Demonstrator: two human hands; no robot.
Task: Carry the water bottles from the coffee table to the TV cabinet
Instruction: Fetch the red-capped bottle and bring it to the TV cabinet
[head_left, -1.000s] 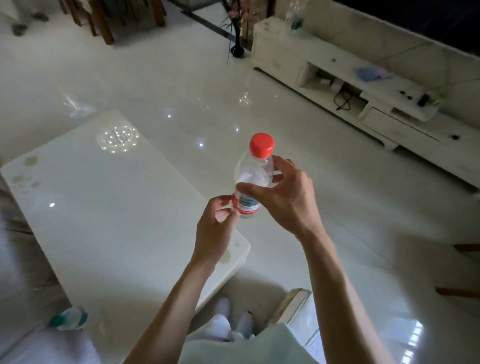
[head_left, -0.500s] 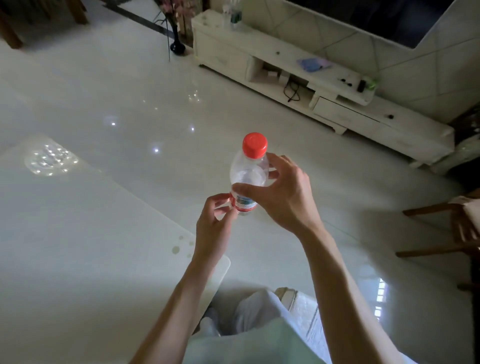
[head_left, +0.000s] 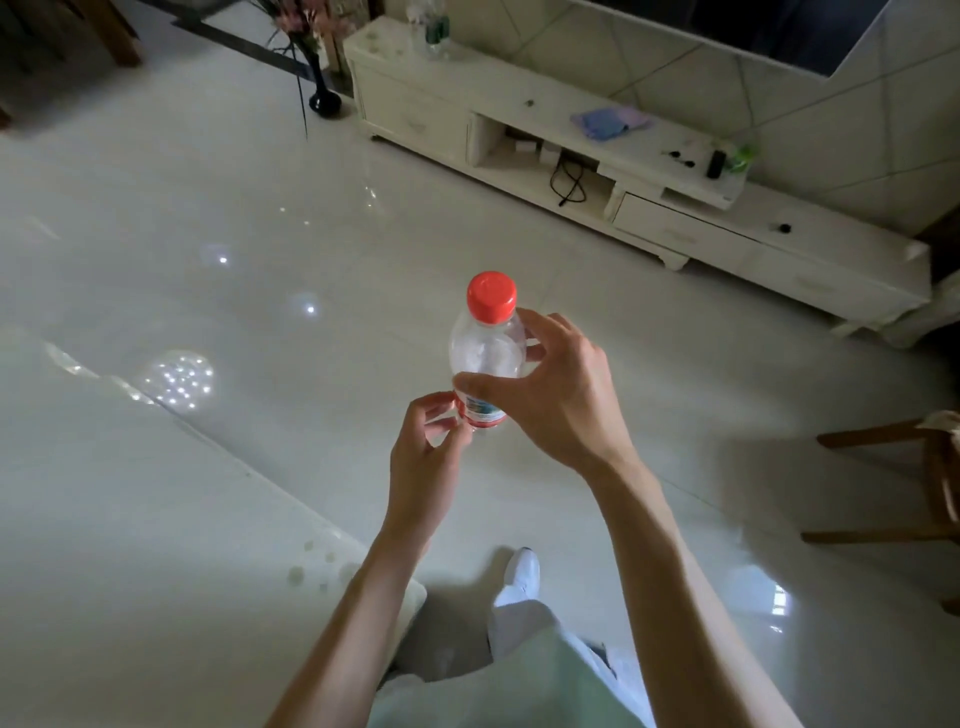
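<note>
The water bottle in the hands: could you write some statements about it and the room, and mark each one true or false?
1. The water bottle has a red cap. True.
2. The right hand grips the bottle's body. True.
3. The bottle stands on the TV cabinet. False: it is held in the air, above the floor.
4. The left hand hangs away from the bottle. False: its fingers pinch the bottle's lower end.
5. A blue cloth lies on the cabinet top. True.

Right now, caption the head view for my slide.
Red-capped water bottle gripped by the right hand, left hand pinching its base, TV cabinet ahead.
</note>
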